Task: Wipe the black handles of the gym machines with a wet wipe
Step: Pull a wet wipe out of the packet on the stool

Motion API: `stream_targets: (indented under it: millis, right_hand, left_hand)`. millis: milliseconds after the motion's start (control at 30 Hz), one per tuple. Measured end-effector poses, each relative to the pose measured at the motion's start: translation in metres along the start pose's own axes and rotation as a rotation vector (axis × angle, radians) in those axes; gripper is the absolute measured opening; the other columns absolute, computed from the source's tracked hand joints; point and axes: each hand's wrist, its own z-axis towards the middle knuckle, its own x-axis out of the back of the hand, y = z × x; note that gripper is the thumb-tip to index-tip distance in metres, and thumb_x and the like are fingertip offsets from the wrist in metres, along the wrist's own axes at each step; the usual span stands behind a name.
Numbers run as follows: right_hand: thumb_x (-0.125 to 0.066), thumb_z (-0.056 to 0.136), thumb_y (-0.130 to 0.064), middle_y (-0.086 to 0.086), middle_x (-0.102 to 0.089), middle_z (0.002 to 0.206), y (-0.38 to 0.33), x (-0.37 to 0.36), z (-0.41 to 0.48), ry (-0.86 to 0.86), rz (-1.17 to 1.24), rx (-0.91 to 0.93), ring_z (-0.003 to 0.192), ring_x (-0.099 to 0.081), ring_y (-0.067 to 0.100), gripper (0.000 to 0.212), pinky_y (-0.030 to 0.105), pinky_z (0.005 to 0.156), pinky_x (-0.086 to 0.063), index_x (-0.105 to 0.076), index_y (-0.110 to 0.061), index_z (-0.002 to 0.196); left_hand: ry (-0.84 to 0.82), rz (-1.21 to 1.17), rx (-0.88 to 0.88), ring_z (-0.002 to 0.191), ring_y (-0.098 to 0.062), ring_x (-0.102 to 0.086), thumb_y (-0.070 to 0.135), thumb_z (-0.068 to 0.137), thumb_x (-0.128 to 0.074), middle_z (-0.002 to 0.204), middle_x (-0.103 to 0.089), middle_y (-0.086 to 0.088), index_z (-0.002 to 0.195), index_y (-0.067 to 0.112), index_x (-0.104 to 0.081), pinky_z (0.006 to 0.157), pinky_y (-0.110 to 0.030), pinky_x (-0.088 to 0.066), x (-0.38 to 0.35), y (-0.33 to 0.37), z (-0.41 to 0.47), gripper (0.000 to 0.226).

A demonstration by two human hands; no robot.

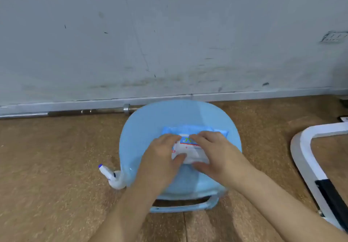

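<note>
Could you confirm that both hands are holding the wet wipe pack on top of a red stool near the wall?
Not quite: the head view shows the stool is light blue, not red. Otherwise yes: the left hand and the right hand both hold the wet wipe pack on top of that stool near the wall.

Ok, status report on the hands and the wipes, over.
Left hand and right hand both gripping the wet wipe pack on the blue stool. No wipe visibly out yet. Nothing blocking; white frame with black section lies off right.
</note>
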Motion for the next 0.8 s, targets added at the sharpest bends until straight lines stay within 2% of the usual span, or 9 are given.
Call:
stream_targets:
  millis: [67,133,200,367,433,533,633,700,800]
  right_hand:
    - [-0.066,0.075,-0.054,-0.006,-0.048,0.127,0.014,-0.006,0.016,0.015,-0.073,0.062,0.118,-0.046,0.016,0.061,0.033,0.096,-0.042,-0.05,-0.035,0.13]
    - [-0.067,0.075,-0.055,-0.007,-0.054,0.117,0.024,0.001,0.028,0.01,-0.052,0.102,0.107,-0.054,0.012,0.053,0.029,0.093,-0.042,-0.059,-0.035,0.122]
    - [-0.064,0.074,-0.058,-0.009,-0.054,0.111,0.027,0.002,0.034,-0.011,-0.101,0.162,0.099,-0.056,0.009,0.05,0.029,0.089,-0.043,-0.061,-0.034,0.118]
    - [-0.055,0.067,-0.071,-0.01,-0.057,0.107,0.03,0.001,0.03,0.025,-0.296,0.237,0.094,-0.055,0.011,0.063,0.035,0.082,-0.048,-0.059,-0.032,0.116]
    - [-0.048,0.06,-0.074,-0.007,-0.06,0.1,0.028,-0.002,0.032,0.06,-0.414,0.261,0.089,-0.057,0.013,0.066,0.036,0.075,-0.051,-0.061,-0.029,0.107]
    - [-0.05,0.061,-0.065,0.0,-0.065,0.082,0.021,-0.002,0.032,0.102,-0.458,0.287,0.076,-0.059,0.018,0.055,0.039,0.066,-0.053,-0.065,-0.021,0.09]
    - [-0.055,0.079,-0.046,0.008,-0.052,0.06,0.021,0.007,0.032,0.101,-0.303,0.263,0.053,-0.043,0.016,0.037,0.036,0.053,-0.045,-0.061,-0.011,0.074]
    - [-0.055,0.089,-0.04,0.004,-0.048,0.052,0.028,0.006,0.035,0.153,-0.147,0.209,0.047,-0.037,0.013,0.039,0.03,0.048,-0.037,-0.057,-0.01,0.064]
    - [-0.067,0.083,-0.041,-0.006,-0.063,0.072,0.044,-0.009,0.05,0.398,0.173,0.109,0.065,-0.054,0.012,0.02,0.029,0.064,-0.045,-0.061,-0.021,0.081]
  left_hand:
    - [0.025,0.078,-0.109,0.1,-0.017,-0.06,0.041,0.069,-0.069,0.108,-0.062,0.008,0.115,0.022,-0.065,0.087,-0.023,-0.042,-0.01,-0.014,0.013,0.049]
    - [-0.064,0.159,-0.144,0.096,-0.008,-0.058,0.052,0.072,-0.071,0.102,-0.053,0.016,0.119,0.032,-0.06,0.085,-0.024,-0.044,-0.005,-0.017,0.027,0.052]
    - [-0.155,0.262,-0.181,0.089,-0.004,-0.055,0.057,0.07,-0.07,0.101,-0.051,0.017,0.119,0.039,-0.057,0.083,-0.025,-0.044,0.0,-0.016,0.033,0.054]
    - [-0.22,0.498,-0.292,0.082,-0.004,-0.053,0.068,0.064,-0.059,0.096,-0.051,0.011,0.113,0.035,-0.058,0.081,-0.03,-0.045,0.006,-0.014,0.039,0.059]
    - [-0.21,0.498,-0.292,0.082,-0.003,-0.052,0.071,0.058,-0.058,0.095,-0.051,0.013,0.113,0.04,-0.057,0.081,-0.028,-0.046,0.005,-0.014,0.04,0.063]
    - [-0.202,0.467,-0.255,0.081,0.0,-0.052,0.072,0.055,-0.062,0.09,-0.053,0.015,0.105,0.042,-0.058,0.078,-0.028,-0.047,0.005,-0.012,0.041,0.058]
    - [-0.237,0.488,-0.214,0.075,-0.004,-0.054,0.065,0.059,-0.07,0.081,-0.058,0.012,0.09,0.033,-0.059,0.07,-0.029,-0.049,0.008,-0.005,0.042,0.046]
    - [-0.264,0.55,-0.206,0.071,-0.008,-0.053,0.062,0.061,-0.073,0.076,-0.057,0.01,0.079,0.028,-0.053,0.06,-0.028,-0.042,0.01,0.004,0.045,0.044]
    - [-0.315,0.571,-0.186,0.066,-0.006,-0.049,0.058,0.06,-0.078,0.074,-0.054,0.011,0.075,0.027,-0.045,0.053,-0.026,-0.033,0.01,0.013,0.05,0.048]
